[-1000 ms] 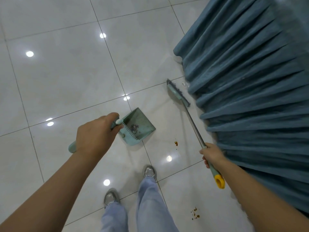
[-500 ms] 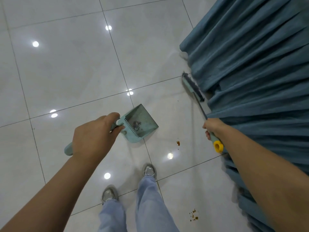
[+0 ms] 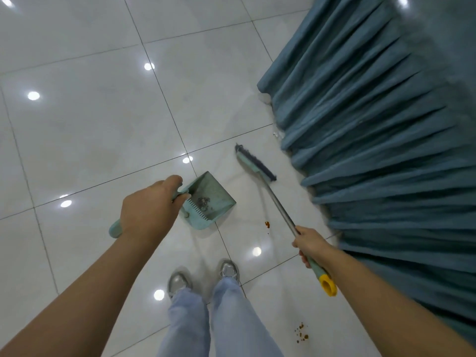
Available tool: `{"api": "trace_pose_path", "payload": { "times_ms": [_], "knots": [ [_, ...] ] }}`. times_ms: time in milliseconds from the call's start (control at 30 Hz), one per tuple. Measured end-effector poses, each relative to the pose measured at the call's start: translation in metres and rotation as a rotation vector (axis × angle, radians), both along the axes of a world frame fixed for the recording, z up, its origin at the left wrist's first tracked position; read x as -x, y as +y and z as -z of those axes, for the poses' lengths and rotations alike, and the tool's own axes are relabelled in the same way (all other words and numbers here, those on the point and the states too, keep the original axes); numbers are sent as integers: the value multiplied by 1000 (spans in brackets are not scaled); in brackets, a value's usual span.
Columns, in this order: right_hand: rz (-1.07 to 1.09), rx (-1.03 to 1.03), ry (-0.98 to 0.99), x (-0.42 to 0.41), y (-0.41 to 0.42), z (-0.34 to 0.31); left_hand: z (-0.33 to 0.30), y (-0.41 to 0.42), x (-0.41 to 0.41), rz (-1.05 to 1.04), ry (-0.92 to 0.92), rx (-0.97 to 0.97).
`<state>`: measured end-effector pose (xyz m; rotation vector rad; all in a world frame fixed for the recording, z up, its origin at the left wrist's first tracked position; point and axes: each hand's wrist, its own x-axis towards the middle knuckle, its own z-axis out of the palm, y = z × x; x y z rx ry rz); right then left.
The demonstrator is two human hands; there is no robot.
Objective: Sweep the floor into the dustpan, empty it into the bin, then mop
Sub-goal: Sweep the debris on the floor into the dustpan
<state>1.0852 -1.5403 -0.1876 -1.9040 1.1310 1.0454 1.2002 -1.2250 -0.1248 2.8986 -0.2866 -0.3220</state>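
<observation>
My left hand grips the handle of a teal dustpan, whose pan holds a small grey clump of dirt behind its comb teeth. My right hand is closed around the metal handle of a broom, just above its green grip and yellow end cap. The broom's head rests on the white tiled floor, to the right of the dustpan and apart from it. A small brown spot lies on the floor between dustpan and broom handle. More brown crumbs lie near my right foot.
A blue-grey pleated curtain hangs along the right side, its hem on the floor close to the broom head. A small white scrap lies at the hem. My feet in grey shoes stand on the tiles below the dustpan.
The broom head has come out from under the curtain hem and swung left toward the dustpan. My right hand has dropped lower. The dustpan has stayed in my left hand.
</observation>
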Motion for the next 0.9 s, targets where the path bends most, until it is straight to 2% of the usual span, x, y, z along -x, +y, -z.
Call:
{"api": "trace_pose_path", "payload": {
  "times_ms": [200,433,667,900],
  "knots": [
    [144,41,-88,3,-5,-16,-5,8,5,-33,64,10],
    [264,131,-166,-64,-69,-14,-12,-15,-17,-88,48,-11],
    [259,211,-184,-126,-135,-10,-11,-50,-46,-162,32,14],
    [158,261,-129,-140,-157,24,-11,-68,-60,-179,4,1]
  ]
}}
